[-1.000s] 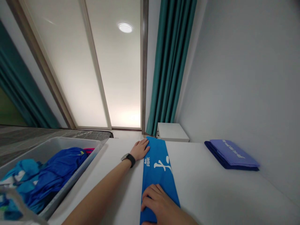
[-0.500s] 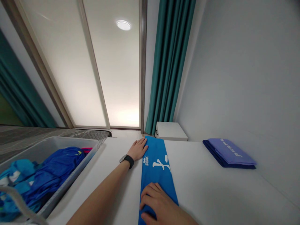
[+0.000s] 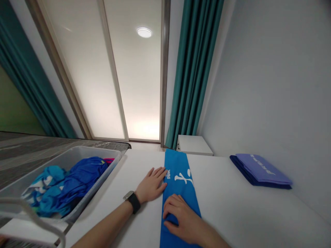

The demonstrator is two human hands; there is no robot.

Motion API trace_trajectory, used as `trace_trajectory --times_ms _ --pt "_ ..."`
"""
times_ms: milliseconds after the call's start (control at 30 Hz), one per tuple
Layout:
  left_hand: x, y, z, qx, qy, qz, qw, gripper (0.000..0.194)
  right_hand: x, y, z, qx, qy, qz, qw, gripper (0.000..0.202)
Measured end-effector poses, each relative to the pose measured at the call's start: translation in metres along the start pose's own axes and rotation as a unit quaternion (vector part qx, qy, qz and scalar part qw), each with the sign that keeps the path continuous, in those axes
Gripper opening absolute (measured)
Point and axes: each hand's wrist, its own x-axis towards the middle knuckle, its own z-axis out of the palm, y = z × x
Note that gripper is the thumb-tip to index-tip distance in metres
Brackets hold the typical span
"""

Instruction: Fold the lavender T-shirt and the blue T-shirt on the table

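Observation:
A bright blue garment (image 3: 176, 160) with white lettering and a white figure print lies folded into a long narrow strip on the white table (image 3: 139, 158). My left hand (image 3: 152, 184), a black-banded watch on its wrist, rests flat with fingers stretched, its fingertips on the strip's left edge beside the lettering. Closer to me, my right hand (image 3: 182, 215) lies over the strip below the figure print. Its fingers are bent and the thumb stands apart from them, with nothing visibly gripped. The strip's near end runs out of view.
At left stands a translucent plastic bin (image 3: 85, 151) of rumpled blue clothes (image 3: 82, 175), a pale curved handle (image 3: 33, 215) in front. Folded purple and navy clothes (image 3: 261, 168) lie on the table near the right wall. Behind the table is a white cabinet (image 3: 195, 144).
My left hand has slid toward me along the strip's left edge, from the far end to beside the lettering. My right hand stays on the near part. The view has shifted slightly left.

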Motion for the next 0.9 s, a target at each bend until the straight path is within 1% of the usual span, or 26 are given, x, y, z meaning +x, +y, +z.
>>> trace_trajectory --times_ms 133,233,367,500,600,667,767,900 --pt "-0.026 0.01 -0.005 -0.005 -0.001 0.018 1.0 0.057 0.001 -0.002 -0.001 0.001 0.008 -0.011 1.0 0.013" --pt "-0.037 0.013 -0.007 -0.012 0.0 0.03 0.999 0.057 0.001 -0.002 -0.001 0.0 0.008 -0.013 1.0 0.012" --pt "-0.043 0.017 -0.013 -0.034 0.006 0.041 0.999 0.051 0.0 -0.002 -0.002 0.007 0.004 -0.008 1.0 0.011" --pt "-0.044 0.021 -0.022 -0.076 -0.006 0.101 0.992 0.043 0.0 -0.002 -0.002 0.017 0.013 -0.011 1.0 0.01" --pt "-0.047 0.025 -0.028 -0.095 0.008 0.13 0.987 0.04 0.0 -0.001 -0.004 0.03 0.042 -0.011 0.999 0.01" --pt "-0.051 0.027 -0.031 -0.098 0.013 0.143 0.985 0.039 -0.001 0.0 -0.007 0.032 0.065 -0.011 0.997 0.009" --pt "-0.058 0.032 -0.036 -0.1 -0.006 0.163 0.982 0.043 -0.001 0.003 -0.013 0.019 0.086 -0.008 0.996 0.009" --pt "-0.069 0.037 -0.04 -0.105 -0.013 0.164 0.981 0.044 -0.001 0.007 -0.017 -0.007 0.083 0.0 0.996 0.009"
